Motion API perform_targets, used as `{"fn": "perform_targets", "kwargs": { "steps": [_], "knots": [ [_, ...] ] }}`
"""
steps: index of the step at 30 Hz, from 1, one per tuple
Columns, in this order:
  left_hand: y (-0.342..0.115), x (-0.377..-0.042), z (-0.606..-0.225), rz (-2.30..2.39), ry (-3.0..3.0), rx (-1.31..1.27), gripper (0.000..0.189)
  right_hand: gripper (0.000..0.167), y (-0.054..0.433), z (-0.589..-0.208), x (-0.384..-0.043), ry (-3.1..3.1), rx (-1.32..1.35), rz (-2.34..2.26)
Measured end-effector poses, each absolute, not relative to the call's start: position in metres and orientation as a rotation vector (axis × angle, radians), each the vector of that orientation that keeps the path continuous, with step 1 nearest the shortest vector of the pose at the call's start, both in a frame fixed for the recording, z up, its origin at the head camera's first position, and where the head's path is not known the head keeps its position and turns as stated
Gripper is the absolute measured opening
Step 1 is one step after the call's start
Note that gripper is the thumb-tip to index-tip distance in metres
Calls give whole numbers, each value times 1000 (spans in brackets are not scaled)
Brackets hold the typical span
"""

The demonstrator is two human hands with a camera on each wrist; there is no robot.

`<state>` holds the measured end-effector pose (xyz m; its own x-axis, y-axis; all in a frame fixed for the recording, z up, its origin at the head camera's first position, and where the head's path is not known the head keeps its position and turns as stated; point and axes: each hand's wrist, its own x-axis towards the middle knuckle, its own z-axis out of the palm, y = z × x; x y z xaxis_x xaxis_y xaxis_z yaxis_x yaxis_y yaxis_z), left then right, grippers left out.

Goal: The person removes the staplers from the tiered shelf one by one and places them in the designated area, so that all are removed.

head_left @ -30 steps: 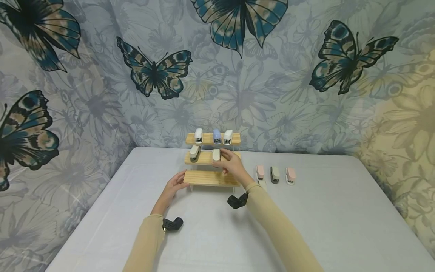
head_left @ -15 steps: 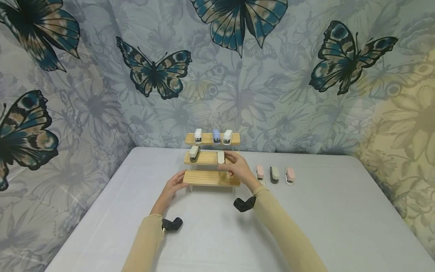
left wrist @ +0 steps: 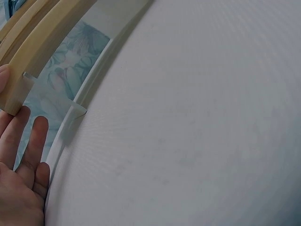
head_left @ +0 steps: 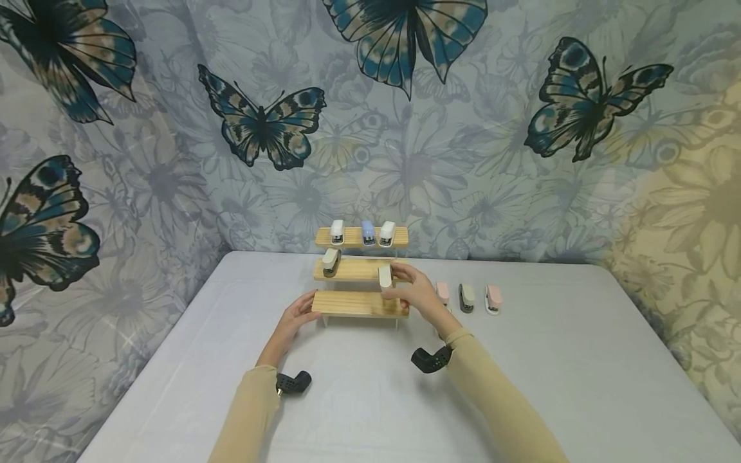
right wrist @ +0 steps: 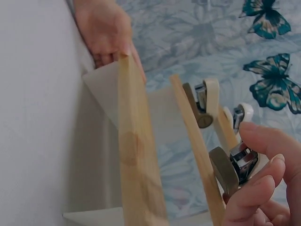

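Observation:
My right hand pinches a small cream stapler with a dark grey-green base between thumb and fingers. It is at the right part of the middle shelf; I cannot tell whether its base touches the wood. My left hand grips the left end of the lowest shelf of the three-tier wooden display stand, thumb above and fingertips at the underside in the left wrist view. A similar cream stapler stands at the middle shelf's left end. The lowest shelf bears nothing.
On the top shelf stand a white stapler, a blue stapler and another white stapler. Right of the stand, a pink stapler, a pale green stapler and another pink stapler rest on the white table.
My right hand has moved rightward and a little toward me along the middle shelf, with the cream stapler in its fingers. My left hand has stayed at the lowest shelf's end.

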<state>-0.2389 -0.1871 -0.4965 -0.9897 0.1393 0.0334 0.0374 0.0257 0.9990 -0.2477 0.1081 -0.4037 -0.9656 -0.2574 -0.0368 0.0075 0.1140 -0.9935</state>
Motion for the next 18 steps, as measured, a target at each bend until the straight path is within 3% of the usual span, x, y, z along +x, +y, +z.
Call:
{"fn": "perform_targets", "kwargs": {
  "steps": [5,11,18],
  "knots": [
    [-186,-239,-496,2127,2218,182,62,78,119,-407,-243,2195,-274,-1938],
    [-186,-239,-496,2141,2197,177,61,70,135,-412,-236,2229,-275,-1897],
    [-187,-238,-497,2127,2210,163,61,71,155,-410,-225,2207,-243,-1905]
  ]
}}
